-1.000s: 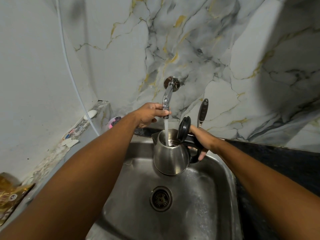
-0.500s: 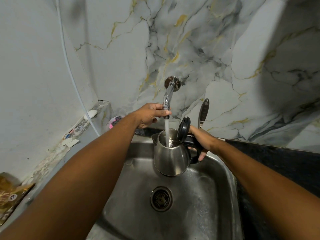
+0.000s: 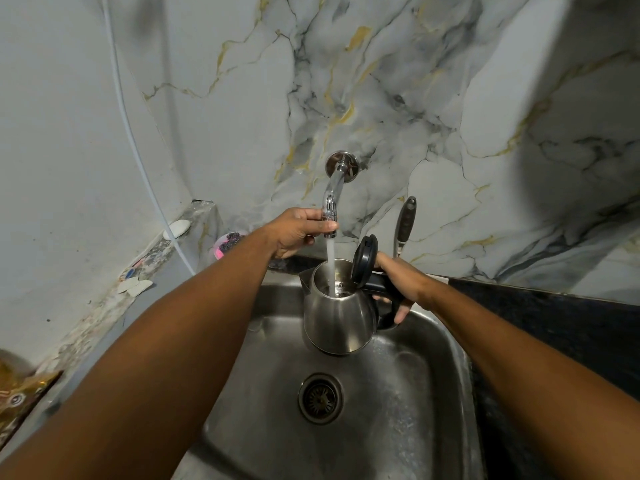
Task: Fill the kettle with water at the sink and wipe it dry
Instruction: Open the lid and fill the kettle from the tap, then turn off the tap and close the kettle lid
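Observation:
A steel kettle (image 3: 337, 322) with its black lid (image 3: 364, 260) flipped up hangs over the steel sink (image 3: 408, 410). My right hand (image 3: 401, 282) grips its black handle. A chrome tap (image 3: 333, 195) sticks out of the marble wall, and a stream of water (image 3: 330, 268) runs from it into the kettle's mouth. My left hand (image 3: 294, 232) is closed around the tap's spout end, just above the kettle.
The drain (image 3: 320, 398) lies below the kettle. A dark-handled utensil (image 3: 405, 225) leans on the wall behind my right hand. A dark counter (image 3: 554, 323) runs to the right. On the left ledge lie a white soap (image 3: 177, 228), a pink scrubber dish (image 3: 227, 242) and a gold packet (image 3: 20, 393).
Almost nothing has moved. Both hands hold the same places and water keeps running into the kettle.

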